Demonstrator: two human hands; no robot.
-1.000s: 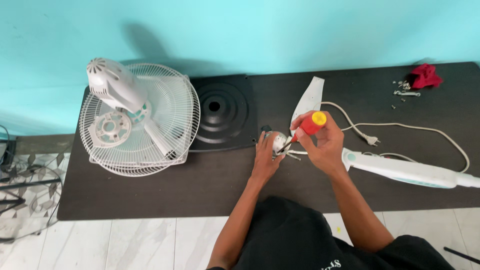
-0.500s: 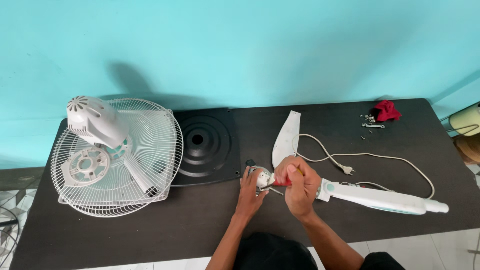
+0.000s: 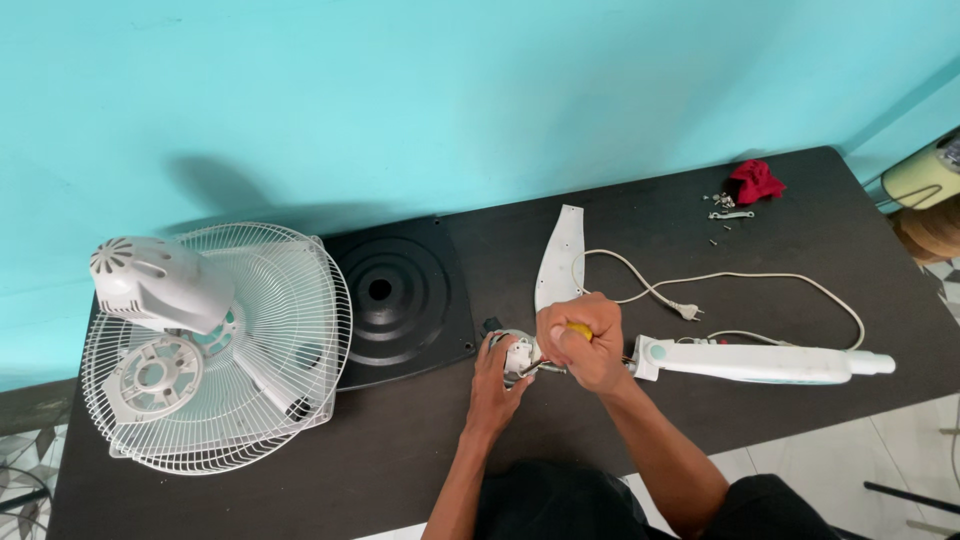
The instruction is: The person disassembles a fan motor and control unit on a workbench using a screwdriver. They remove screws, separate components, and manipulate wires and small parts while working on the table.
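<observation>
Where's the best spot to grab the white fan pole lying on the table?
Take the fan pole around its bare middle, coming from above. It lies flat and runs left to right, so fingers can close across its narrow width. The right hand crowds its left end, and the cord loops just behind it.

- A dark bench (image 3: 800,270) stands against a turquoise wall and carries everything.
- At its left end lies a white fan grille (image 3: 215,350) with the white motor housing (image 3: 150,280) on it.
- Just right of it lies a black square base plate (image 3: 395,295).
- Near the middle lies a white curved cover (image 3: 560,255).
- A white power cord (image 3: 760,280) loops beside a white fan pole (image 3: 760,362).
- At the far right corner lie a red cloth (image 3: 755,180) and small screws (image 3: 722,205).
</observation>
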